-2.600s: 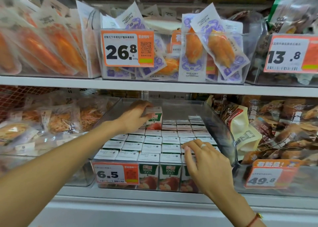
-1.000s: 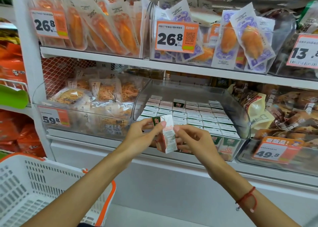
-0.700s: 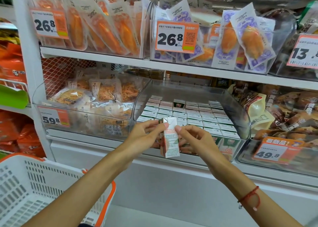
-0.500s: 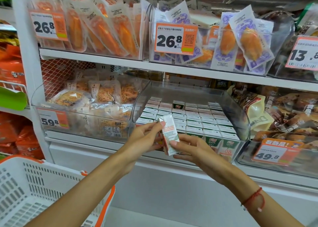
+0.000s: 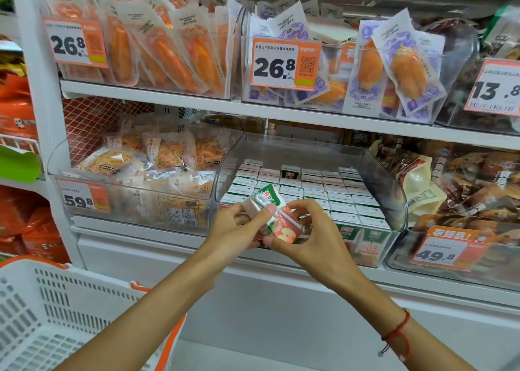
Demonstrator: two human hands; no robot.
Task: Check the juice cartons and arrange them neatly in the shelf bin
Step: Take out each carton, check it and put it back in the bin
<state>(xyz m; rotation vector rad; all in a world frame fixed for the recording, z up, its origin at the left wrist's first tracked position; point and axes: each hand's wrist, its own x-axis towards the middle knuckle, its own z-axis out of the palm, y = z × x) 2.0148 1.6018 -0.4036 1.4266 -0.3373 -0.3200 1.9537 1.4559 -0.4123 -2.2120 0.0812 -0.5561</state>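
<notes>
The small green-and-white juice carton with red apples printed on its face (image 5: 274, 216) is held tilted in front of the clear plastic shelf bin (image 5: 394, 190), just short of its front wall, its foil-spot top turned up toward the camera; that tilt looks meant to put the top and a side panel in plain sight, which I judge to be the checking step, with the return to the bin not yet begun. The left hand (image 5: 233, 230) has its grip curled round the carton's upper left end, thumb laid across the front; the right hand (image 5: 306, 235) pinches the lower right end between thumb and fingers; two grips on one light box let it be turned face by face without slipping. Count: one carton in hand; two hands on it; one carton (image 5: 290, 171) standing proud of the rest near the back of the bin, green face showing, likely the next to be levelled. The packed cartons (image 5: 332, 199) stand upright in tight rows so that only their white tops show; there are several rows front to back, but their exact number I cannot tell. Outward: one white perforated plastic basket with orange trim (image 5: 56, 320) waits low on the left; five orange price tags hang along the two shelves.
</notes>
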